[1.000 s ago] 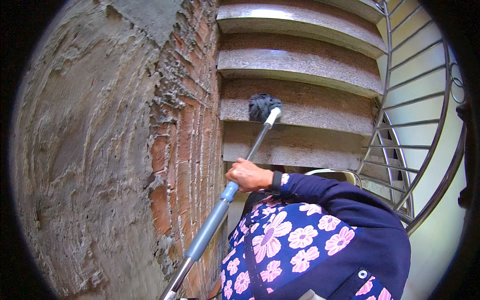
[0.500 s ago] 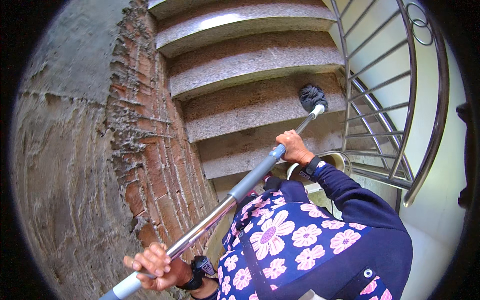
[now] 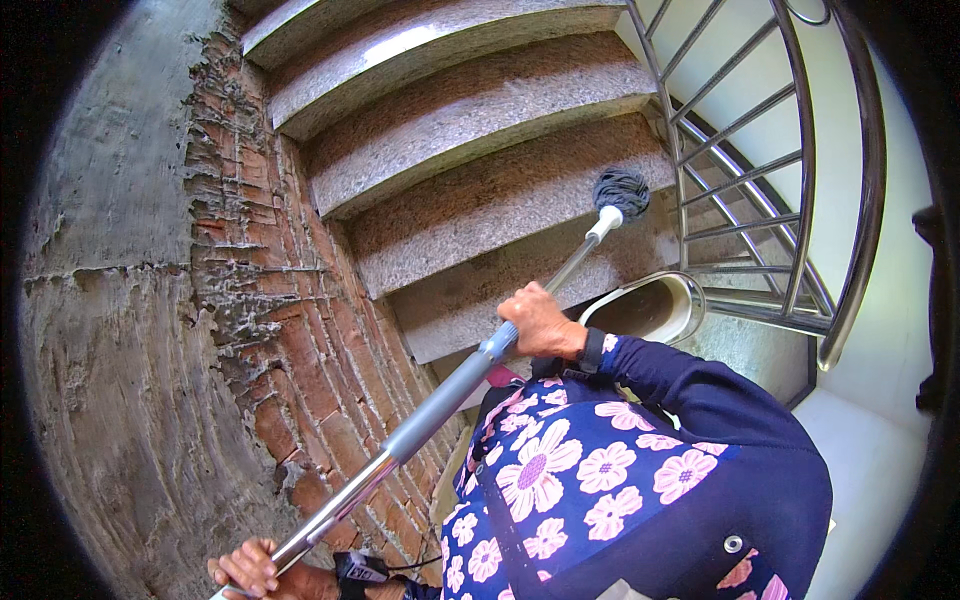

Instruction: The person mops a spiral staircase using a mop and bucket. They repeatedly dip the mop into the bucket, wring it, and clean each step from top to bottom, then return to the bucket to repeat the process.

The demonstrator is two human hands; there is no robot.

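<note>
One mop [image 3: 470, 370] — two hands: left hand [image 3: 250, 570], right hand [image 3: 540, 320]

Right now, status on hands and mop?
Right hand gripping mop handle mid-shaft; left hand at its lower end. Mop head on stair tread, near railing. Bucket beside right hand.

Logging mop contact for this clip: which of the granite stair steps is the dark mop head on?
The dark string mop head rests on the third speckled granite step up, near the metal railing; the other steps are bare.
</note>
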